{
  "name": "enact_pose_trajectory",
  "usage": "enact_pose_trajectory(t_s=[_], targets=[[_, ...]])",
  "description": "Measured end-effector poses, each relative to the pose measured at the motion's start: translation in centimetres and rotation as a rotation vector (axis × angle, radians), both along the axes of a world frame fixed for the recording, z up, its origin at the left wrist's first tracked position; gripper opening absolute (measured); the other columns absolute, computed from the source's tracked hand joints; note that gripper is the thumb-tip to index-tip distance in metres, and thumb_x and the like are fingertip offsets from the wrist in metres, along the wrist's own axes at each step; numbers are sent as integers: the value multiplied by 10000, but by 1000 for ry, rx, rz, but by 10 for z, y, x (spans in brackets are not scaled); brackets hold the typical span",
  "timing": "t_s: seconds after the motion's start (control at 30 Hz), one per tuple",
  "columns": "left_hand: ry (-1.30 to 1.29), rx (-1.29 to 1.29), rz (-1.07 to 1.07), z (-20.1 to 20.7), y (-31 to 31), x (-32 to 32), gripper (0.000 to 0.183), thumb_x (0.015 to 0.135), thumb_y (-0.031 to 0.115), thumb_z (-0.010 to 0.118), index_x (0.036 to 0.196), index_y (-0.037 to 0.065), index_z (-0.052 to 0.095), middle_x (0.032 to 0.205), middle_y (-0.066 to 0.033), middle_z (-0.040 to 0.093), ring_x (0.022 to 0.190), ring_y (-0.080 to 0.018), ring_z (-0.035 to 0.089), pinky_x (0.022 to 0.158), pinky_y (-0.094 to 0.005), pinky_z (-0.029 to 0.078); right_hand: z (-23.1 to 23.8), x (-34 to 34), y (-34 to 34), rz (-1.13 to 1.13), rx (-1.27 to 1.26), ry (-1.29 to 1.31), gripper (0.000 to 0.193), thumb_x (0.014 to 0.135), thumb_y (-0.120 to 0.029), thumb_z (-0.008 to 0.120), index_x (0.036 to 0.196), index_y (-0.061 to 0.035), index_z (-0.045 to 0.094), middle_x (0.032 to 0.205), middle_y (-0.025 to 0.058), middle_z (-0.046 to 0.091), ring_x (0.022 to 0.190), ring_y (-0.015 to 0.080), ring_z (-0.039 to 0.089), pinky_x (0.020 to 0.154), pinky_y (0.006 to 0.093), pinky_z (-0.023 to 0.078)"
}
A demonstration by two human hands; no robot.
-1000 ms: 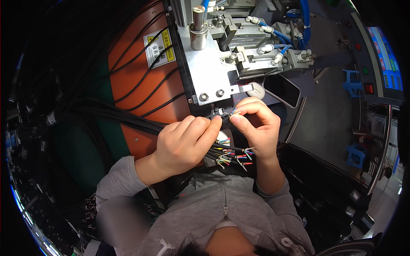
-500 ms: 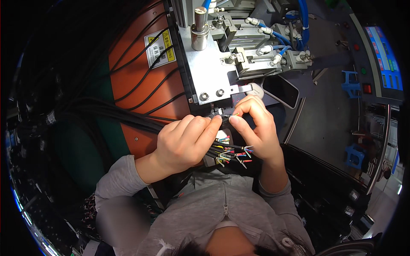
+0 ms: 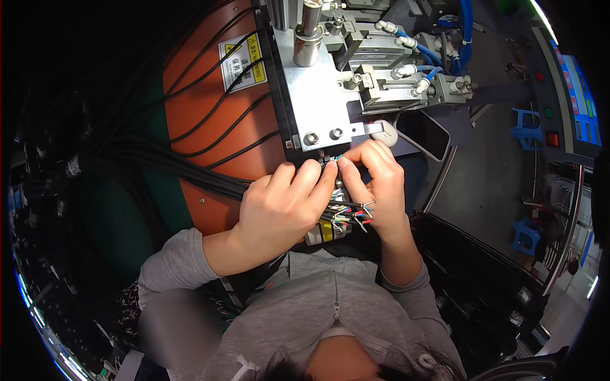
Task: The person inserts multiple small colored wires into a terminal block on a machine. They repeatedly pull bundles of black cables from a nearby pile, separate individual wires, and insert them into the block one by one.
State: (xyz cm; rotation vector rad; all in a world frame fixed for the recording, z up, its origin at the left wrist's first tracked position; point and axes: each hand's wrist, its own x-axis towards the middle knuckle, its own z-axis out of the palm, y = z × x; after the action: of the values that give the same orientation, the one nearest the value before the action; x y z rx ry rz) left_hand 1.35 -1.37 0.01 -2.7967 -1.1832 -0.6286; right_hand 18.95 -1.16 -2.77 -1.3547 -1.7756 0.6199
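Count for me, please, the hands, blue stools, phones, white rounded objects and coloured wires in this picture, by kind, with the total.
Hands (left hand, right hand): 2
Blue stools: 2
Phone: 1
White rounded object: 1
Total: 6
Coloured wires: too small and crowded to count, so left out of the total.

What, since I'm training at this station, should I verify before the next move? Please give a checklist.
1. Bare left hand clear of silver metal plate: ok, below its lower edge in view.
2. Bare right hand near thin blue wire: ok, beside it.
3. Secure hold on wire: cannot tell, contact obscured.
4. Thin multicoloured wire ends gathered: not ok, splayed.
5. Dark-screened rectangular phone apart from hands: ok.
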Motion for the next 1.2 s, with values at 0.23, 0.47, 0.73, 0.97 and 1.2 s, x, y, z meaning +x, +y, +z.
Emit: enact_pose_trajectory(t_s=[0.23,0.47,0.73,0.97,1.2], targets=[[20,-1,33,-1,-2,2,345,722,16,628,1045,111,700,695,-3,382,565,-107,435,444,-243,368,-11,-5,-1,-45,91,61,83,749,-8,651,724,-13,573,693,98,551,665,256,514,600,347,419],[-43,7,16,-4,1,0,324,700,32,643,1012,92,706,676,0,411,556,-106,477,449,-243,387,-23,-6,-3,-96,-138,326,54,766,-7,611,741,2,563,686,66,532,666,181,508,610,300,412],[-136,49,-45,-9,13,-3,229,712,90,643,934,49,682,719,10,480,614,-107,534,474,-230,392,-30,-4,-5,-104,-406,574,78,808,-44,610,778,11,563,703,8,543,689,62,496,617,239,409],[49,-53,55,5,-2,-6,201,703,74,653,902,44,662,744,2,510,641,-109,577,506,-239,426,-27,-4,-7,-132,-419,587,79,825,-43,669,823,-2,601,778,42,614,724,103,551,670,257,438],[-179,-256,68,3,8,-11,174,759,122,717,903,44,660,735,-74,594,576,-237,582,518,-324,436,-18,22,-5,458,61,642,257,668,69,708,912,-12,691,861,92,666,811,217,616,764,331,468]])
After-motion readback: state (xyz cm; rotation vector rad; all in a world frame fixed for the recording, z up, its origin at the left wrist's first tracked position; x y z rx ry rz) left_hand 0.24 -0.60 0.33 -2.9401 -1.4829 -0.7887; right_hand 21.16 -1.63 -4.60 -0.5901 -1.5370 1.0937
